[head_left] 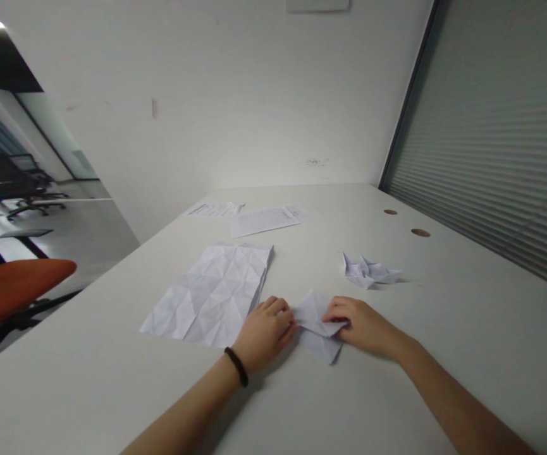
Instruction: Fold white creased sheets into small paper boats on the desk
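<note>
A partly folded piece of white paper [318, 344] is held between my two hands, low over the table. My left hand [269, 328], with a black band at the wrist, pinches its left end. On the opposite side, the fingers of my right hand [356, 323] are closed on a flap at its right edge. Just left of my left hand lies an unfolded sheet of paper [214, 291], covered in a grid of diagonal creases. A small folded paper figure [368, 272] with pointed corners rests beyond my right hand.
Printed sheets [264, 221] lie farther back on the white table [444, 303]. Two round holes [420, 232] are cut near its right edge, beside a blind-covered window [486, 139]. An orange chair [21, 287] stands off to the left.
</note>
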